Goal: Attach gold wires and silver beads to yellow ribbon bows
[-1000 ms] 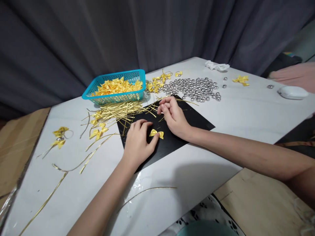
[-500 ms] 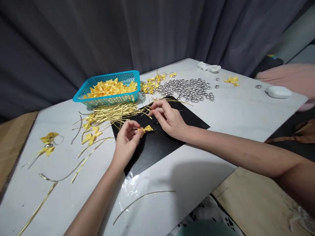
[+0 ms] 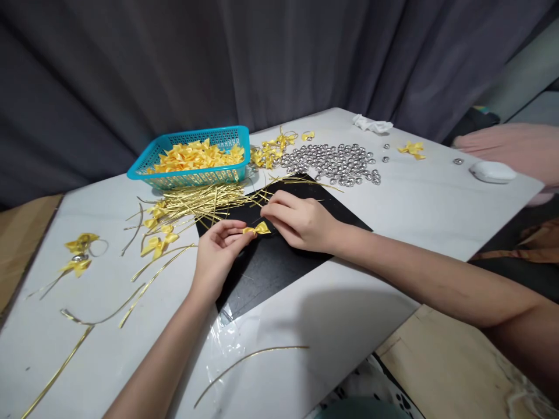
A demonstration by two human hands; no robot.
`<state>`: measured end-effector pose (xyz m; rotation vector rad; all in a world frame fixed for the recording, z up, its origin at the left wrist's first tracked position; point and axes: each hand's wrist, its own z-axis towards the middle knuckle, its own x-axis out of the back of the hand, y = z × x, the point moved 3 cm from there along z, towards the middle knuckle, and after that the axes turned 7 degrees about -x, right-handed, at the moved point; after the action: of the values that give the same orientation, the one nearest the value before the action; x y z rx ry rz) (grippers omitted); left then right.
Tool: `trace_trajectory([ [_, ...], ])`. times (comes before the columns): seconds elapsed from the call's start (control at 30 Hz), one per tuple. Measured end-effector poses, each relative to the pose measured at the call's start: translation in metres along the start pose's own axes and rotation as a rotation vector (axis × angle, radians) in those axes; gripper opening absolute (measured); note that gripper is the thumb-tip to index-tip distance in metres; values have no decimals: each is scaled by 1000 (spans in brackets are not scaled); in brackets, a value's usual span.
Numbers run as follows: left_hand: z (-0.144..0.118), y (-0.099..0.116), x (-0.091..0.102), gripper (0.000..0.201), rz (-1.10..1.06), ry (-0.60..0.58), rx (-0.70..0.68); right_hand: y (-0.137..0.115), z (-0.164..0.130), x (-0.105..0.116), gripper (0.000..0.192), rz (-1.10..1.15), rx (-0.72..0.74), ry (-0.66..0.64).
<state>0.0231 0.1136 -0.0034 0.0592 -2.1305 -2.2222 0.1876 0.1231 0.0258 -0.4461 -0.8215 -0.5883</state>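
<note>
Left hand (image 3: 215, 256) pinched a small yellow ribbon bow (image 3: 257, 229) between thumb and fingertips, holding it just above the black mat (image 3: 279, 256). Right hand (image 3: 301, 222) met the bow from the other side — its fingertips touched the bow's right end, fingers curled in; whether it also gripped a thin gold strand there was too small to tell. Both forearms lay across the white table (image 3: 414, 203), hands close together over the mat's upper half. Behind the hands sat a heap of gold wire ties (image 3: 201, 199), spilling partly onto the mat's far corner. A teal basket (image 3: 144, 170) full of more yellow bows stood just behind that heap. To the right of the basket, a small cluster of finished bows (image 3: 268, 152), then a wide scatter of silver bells (image 3: 336, 163) — a few strays lay further right. Loose bows with wire (image 3: 78, 253) lay near the table's left edge, well apart from the hands, with long gold strips (image 3: 100, 319) trailing toward the near left corner. One curved gold strip (image 3: 248, 358) lay on the table near the front edge. A white oval case (image 3: 492, 171) rested at the far right, a crumpled white tissue (image 3: 371, 123) at the back edge. Dark grey curtain (image 3: 262, 58) hung behind the table.
</note>
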Motion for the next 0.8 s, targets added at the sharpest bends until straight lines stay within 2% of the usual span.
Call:
trace_trajectory([
  [0.2, 1, -3, 2, 31, -52, 6, 29, -4, -1, -1, 20, -12, 102, -51],
  [0.63, 0, -2, 1, 27, -62, 2, 42, -3, -2, -4, 19, 35, 72, -76],
  [0.8, 1, -4, 2, 27, -69, 1, 53, -3, -1, -5, 20, -28, 91, -123],
])
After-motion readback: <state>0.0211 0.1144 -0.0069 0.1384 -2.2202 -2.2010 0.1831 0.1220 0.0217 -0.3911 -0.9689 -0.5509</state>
